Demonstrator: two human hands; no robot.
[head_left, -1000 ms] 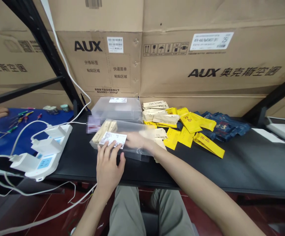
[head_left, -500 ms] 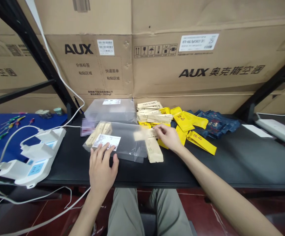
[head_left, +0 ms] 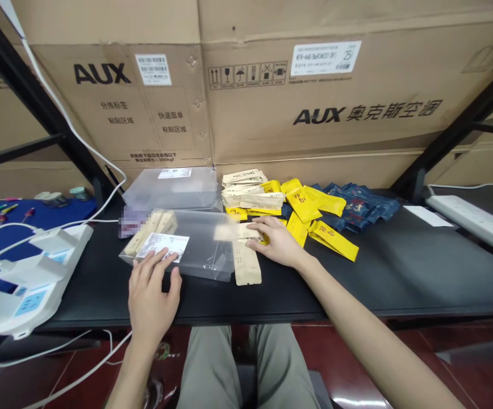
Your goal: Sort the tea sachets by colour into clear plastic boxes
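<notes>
A clear plastic box (head_left: pixel 201 250) lies on the black table, with a white label and a few cream paper packets (head_left: pixel 144 233) at its left end. My left hand (head_left: pixel 153 289) rests on the box's near left part, fingers stretched over the label's lower edge. At the box's right end, my right hand (head_left: pixel 278 241) has thumb and fingers at the outer end of a cream packet (head_left: pixel 227 232) that lies sideways, its left part at the box opening. Another cream packet (head_left: pixel 247 267) lies lengthwise beneath it, beside the box.
Behind stand a second clear box (head_left: pixel 170 190) and piled cream packets (head_left: pixel 244 178). Yellow packets (head_left: pixel 334 240) and dark blue packets (head_left: pixel 359 207) lie to the right. Power strips (head_left: pixel 46 289) with cables flank the table. Large cartons (head_left: pixel 250 125) form the back.
The view has shifted to the right. My right hand's thumb and fingers have spread a little around the packet's end. My left hand stays on the box.
</notes>
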